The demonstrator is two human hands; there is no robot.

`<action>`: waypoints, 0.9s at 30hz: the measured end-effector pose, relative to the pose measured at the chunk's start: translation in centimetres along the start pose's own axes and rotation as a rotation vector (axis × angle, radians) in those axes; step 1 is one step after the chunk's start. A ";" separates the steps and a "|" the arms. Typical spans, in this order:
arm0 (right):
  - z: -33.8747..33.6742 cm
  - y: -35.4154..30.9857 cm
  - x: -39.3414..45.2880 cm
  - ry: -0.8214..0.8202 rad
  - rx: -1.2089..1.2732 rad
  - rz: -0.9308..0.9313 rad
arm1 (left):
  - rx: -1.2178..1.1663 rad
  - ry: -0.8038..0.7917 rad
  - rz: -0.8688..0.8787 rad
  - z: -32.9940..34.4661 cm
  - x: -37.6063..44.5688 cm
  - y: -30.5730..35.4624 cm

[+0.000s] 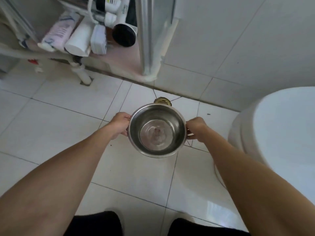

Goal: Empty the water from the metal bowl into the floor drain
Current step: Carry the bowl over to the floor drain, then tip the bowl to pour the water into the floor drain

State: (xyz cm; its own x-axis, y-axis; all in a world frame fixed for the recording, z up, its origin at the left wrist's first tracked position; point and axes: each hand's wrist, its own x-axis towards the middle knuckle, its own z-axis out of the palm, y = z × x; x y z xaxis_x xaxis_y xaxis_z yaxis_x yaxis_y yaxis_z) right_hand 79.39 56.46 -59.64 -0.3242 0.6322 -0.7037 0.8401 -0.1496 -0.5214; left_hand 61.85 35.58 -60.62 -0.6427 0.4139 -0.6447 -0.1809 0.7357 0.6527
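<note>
No legible text on any bottle label.

I read this as a home bathroom. White glossy floor tiles (64, 126) meet a white tiled wall (238, 40). A toilet (281, 133) sits at right, a round floor drain (162, 101) near the wall, and toiletry bottles (68, 33) crowd a rack at upper left.

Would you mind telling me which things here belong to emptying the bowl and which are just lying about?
Belongs to the job:
metal bowl
floor drain
left hand
right hand

Just lying about:
toilet
bottles on the shelf
white pipe
</note>
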 end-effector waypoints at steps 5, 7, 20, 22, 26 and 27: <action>2.3 -0.1 4.7 0.017 0.030 0.002 | 0.018 0.014 -0.002 0.7 5.0 -0.7; 3.0 0.0 6.3 0.012 0.029 0.001 | 0.027 0.020 -0.005 1.2 6.8 -1.0; 5.2 1.2 11.4 0.031 0.064 0.005 | 0.054 0.057 -0.016 2.5 11.7 -1.8; 5.3 1.4 11.5 0.036 0.061 0.013 | 0.062 0.052 -0.021 2.6 11.9 -2.0; 5.4 1.5 11.8 0.038 0.054 0.030 | 0.071 0.049 -0.016 2.7 12.3 -2.0; 5.5 1.5 11.9 0.039 0.050 0.033 | 0.068 0.045 -0.016 2.8 12.4 -2.0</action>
State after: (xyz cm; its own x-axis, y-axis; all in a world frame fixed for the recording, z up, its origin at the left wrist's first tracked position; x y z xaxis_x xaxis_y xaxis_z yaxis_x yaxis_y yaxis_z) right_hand 74.43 59.61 -71.45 -0.2784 0.6553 -0.7022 0.8273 -0.2079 -0.5219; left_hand 56.34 40.71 -71.01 -0.6731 0.3784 -0.6354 -0.1417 0.7773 0.6130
